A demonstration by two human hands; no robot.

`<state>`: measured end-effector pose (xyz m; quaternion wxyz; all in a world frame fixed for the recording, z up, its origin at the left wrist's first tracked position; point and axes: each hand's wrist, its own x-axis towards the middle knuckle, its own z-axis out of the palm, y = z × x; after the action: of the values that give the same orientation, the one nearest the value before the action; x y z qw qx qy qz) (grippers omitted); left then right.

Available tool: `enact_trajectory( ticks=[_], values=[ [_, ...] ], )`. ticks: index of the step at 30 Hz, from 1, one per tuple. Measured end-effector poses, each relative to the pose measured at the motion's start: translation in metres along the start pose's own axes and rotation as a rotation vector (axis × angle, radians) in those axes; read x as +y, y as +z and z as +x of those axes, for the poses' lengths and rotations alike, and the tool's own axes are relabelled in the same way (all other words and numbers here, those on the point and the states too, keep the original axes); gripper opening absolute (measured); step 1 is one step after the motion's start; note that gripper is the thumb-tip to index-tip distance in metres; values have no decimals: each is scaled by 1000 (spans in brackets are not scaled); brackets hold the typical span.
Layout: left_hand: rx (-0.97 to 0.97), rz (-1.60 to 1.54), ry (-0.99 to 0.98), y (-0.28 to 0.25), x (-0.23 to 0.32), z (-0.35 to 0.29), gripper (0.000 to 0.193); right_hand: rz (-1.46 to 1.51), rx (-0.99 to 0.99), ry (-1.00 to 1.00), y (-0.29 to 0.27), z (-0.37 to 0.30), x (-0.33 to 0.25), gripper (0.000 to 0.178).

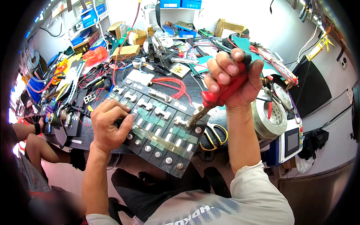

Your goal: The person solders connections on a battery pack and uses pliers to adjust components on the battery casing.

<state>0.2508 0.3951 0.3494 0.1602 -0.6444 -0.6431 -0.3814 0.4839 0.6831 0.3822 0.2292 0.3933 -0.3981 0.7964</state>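
Jutting past the worktop (pixel 193 90) at six o'clock, the pack (pixel 154 129) looks heavy and stiff (best held by its sides), left hand (pixel 108 125) curled at its nine o'clock, fingers' grip unclear, right hand (pixel 243 94) clasping pliers (pixel 225 91).

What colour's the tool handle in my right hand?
The tool handle is mostly red; see head view.

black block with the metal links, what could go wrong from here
The red-handled pliers in the right hand could slip off the metal link at their tips and scratch the block. The tips might also bridge neighbouring bare metal parts, a hazard if they are live, which the picture cannot show. The block juts past the table edge, so it might tip if the left hand at its left side moves away.
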Motion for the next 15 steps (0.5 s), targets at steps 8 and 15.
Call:
enact_trajectory(
  ticks=[8, 15],
  values=[
    [-26, -21, -17, 1, 1, 1, 14, -667, 345, 390, 98, 67, 24, 46],
    [-56, -74, -22, -3, 0, 3, 17, -553, 286, 384, 78, 66, 23, 43]
  ],
)
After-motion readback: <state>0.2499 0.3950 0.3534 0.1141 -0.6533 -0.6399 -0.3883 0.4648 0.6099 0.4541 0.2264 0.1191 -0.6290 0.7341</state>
